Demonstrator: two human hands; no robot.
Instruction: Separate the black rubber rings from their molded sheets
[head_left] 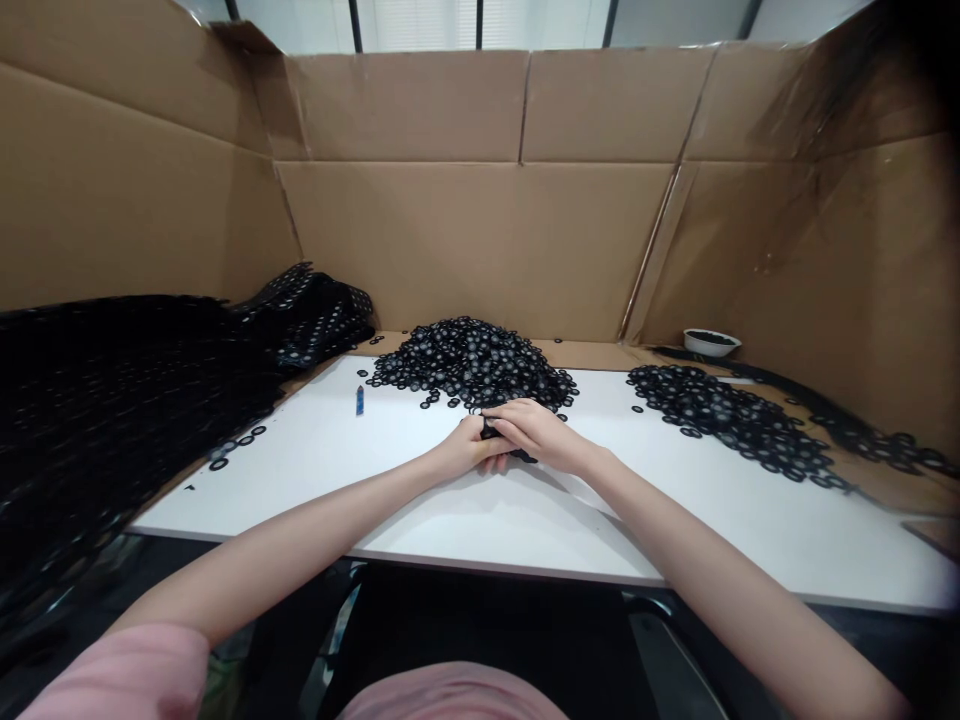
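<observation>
A pink sleeve (112,675) leads to bare arms as the left hand (466,447) and right hand (536,432) close together around a small black piece (491,430), held steady above a white tabletop (300,470), just below a heap of black rings (472,362).

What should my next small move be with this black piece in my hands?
Probably lay the black piece onto the heap of black rings just ahead of you. Your left hand and right hand are both closed on it right beside the heap's edge, so that looks like the shortest move. It's hard to see the piece clearly between your fingers, though.
</observation>
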